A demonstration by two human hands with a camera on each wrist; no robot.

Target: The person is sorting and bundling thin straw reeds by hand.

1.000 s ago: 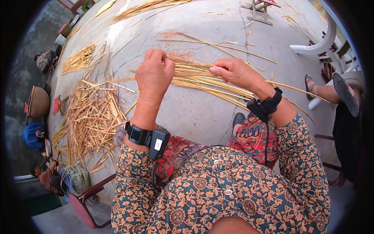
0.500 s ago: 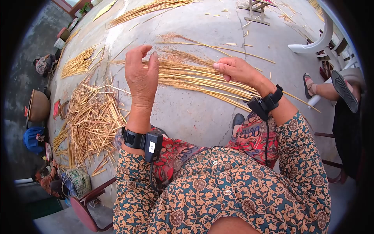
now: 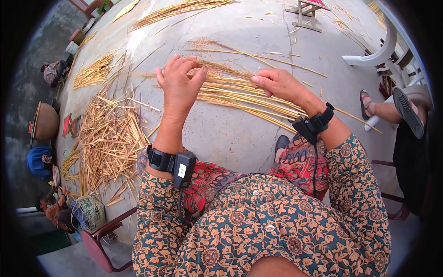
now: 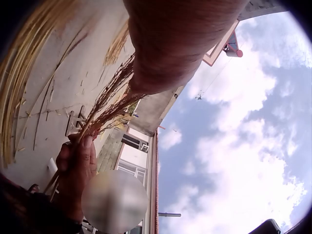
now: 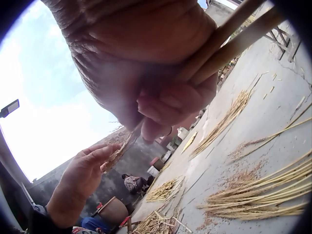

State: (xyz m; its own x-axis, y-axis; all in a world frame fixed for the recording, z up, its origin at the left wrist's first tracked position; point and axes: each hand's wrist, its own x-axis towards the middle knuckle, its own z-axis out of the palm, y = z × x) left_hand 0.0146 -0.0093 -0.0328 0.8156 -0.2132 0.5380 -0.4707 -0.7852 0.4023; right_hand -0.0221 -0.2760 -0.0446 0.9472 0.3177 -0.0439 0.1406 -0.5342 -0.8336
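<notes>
In the head view my right hand (image 3: 284, 85) grips a couple of broomcorn stalks (image 3: 357, 121), whose bare ends stick out to the right past the wrist. Their brushy reddish heads (image 4: 114, 100) run across to my left hand (image 3: 181, 85). Thumb and forefinger of that hand pinch the wispy tips, as the right wrist view shows, while the other fingers fan out. In the right wrist view two thick stalks (image 5: 229, 44) pass through the curled right fingers. Below both hands, a bundle of broomcorn (image 3: 244, 99) lies on the concrete floor (image 3: 221, 143).
A heap of cut stalk pieces (image 3: 110, 143) spreads at left, with a smaller bundle (image 3: 94, 71) behind it. More stalks (image 3: 180, 11) lie at the far side near a wooden stool (image 3: 307, 16). At right are a white chair (image 3: 383, 51) and another person's sandalled foot (image 3: 408, 111).
My left hand slid left with thumb and forefinger parted, then came back right to the brushy heads, fingers fanned. My right hand has stayed nearly in place, still gripping the stalks.
</notes>
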